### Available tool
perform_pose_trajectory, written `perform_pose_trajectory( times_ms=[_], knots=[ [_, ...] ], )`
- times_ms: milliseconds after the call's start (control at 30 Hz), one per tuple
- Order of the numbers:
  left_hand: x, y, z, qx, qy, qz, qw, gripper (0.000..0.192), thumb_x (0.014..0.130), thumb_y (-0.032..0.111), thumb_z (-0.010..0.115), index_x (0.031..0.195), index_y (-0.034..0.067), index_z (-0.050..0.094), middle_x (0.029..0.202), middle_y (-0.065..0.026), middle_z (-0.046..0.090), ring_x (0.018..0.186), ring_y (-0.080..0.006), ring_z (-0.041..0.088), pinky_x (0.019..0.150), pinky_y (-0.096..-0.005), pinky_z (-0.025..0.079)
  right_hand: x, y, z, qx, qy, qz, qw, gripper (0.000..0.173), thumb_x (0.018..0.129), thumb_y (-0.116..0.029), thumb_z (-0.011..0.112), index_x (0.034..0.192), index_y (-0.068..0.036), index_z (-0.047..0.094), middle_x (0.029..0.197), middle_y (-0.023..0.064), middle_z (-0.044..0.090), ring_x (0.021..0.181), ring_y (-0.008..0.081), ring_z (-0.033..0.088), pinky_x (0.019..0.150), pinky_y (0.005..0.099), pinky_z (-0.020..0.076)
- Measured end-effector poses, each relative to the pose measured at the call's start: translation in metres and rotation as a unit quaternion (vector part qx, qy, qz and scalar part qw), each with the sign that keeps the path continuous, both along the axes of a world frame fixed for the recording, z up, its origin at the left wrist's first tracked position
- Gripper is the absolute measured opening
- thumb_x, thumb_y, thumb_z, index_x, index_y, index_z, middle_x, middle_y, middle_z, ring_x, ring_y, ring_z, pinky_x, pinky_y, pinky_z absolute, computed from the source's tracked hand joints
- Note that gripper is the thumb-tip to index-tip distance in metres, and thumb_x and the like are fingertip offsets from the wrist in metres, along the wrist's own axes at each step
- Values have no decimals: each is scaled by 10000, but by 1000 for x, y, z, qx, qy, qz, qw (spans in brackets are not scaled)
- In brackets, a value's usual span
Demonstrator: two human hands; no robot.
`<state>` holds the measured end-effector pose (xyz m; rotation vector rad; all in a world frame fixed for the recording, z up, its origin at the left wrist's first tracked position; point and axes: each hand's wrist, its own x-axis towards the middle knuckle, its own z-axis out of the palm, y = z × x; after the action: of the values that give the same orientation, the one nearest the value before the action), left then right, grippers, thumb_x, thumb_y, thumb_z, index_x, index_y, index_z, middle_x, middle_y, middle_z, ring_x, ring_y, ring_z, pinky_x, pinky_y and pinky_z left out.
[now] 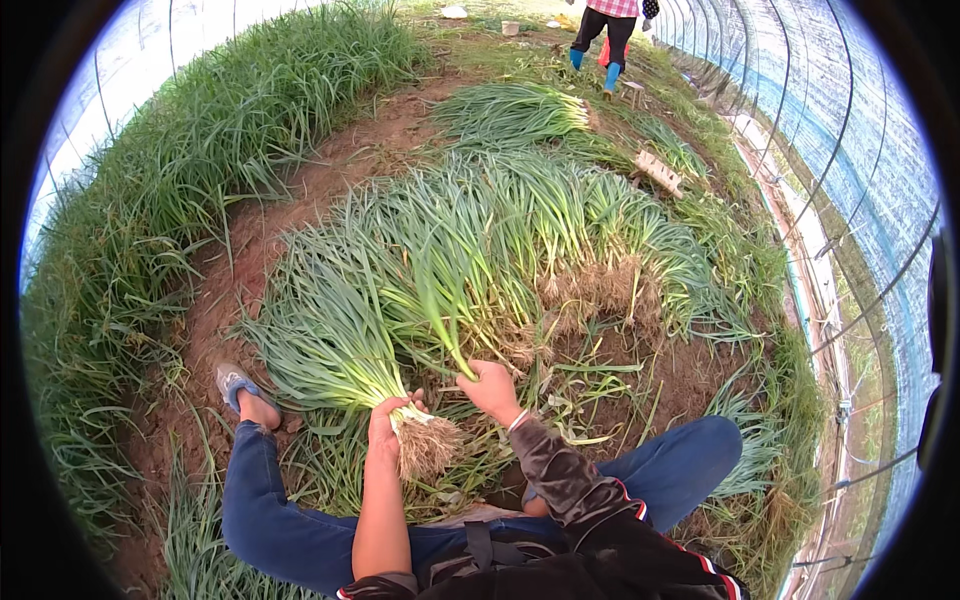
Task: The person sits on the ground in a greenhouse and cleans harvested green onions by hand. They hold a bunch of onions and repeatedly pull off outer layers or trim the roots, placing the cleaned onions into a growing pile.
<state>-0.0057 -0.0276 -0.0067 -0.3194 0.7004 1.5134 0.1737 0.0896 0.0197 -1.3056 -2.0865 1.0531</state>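
My left hand is closed around the white stems of a thick bunch of green leafy plants, possibly garlic chives. Its bushy brown roots stick out to the right of my fist, and the leaves fan away to the upper left. Just right of the bunch, my right hand pinches a few green leaves near their lower end. Beyond both hands lies a wide heap of the same plants, with clumps of soil-dusted roots facing right.
Loose leaf scraps litter the soil ahead of me. A small wooden stool stands past the heap, near another plant pile. A person in blue boots is farther off. Tall grass grows left; the plastic-covered tunnel wall curves along the right.
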Motion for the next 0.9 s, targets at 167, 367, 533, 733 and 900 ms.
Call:
perform_pose_trajectory(
  times_ms=[167,367,533,733,900],
  knots=[
    [4,5,8,16,1,-10,1000,369,764,-21,613,1110,-48,485,1068,-195,621,752,-233,620,720,-404,546,9,-41,-10,112,-144,211,960,235,736,-143,632,962,-146,696,790,127,661,797,338,647,694,458,506],
    [-3,-4,31,28,-25,20,999,259,782,51,639,987,-65,532,794,-111,585,703,-205,594,671,-336,522,94,-6,-16,53,-353,58,932,222,690,-246,625,827,-101,723,843,150,689,841,328,664,734,448,523],
    [9,2,47,3,8,-2,1000,241,765,28,635,978,-45,548,770,-120,583,687,-210,589,649,-341,522,164,25,-28,-16,-303,-175,937,225,686,-240,653,848,-115,746,895,145,697,853,331,666,785,412,531],
    [6,-5,48,-5,1,9,1000,227,770,26,628,962,-36,524,792,-117,590,659,-210,588,623,-361,527,208,25,-58,-151,-339,-309,876,391,731,-262,693,1038,-20,672,1032,217,666,1012,352,633,888,424,493],
    [-13,-20,59,61,-24,-8,998,169,797,95,611,912,-5,538,760,-84,567,708,-169,567,633,-317,498,119,12,25,179,-150,28,972,721,883,-394,604,1436,-27,323,1344,238,487,1199,349,522,995,434,428]
  ],
)
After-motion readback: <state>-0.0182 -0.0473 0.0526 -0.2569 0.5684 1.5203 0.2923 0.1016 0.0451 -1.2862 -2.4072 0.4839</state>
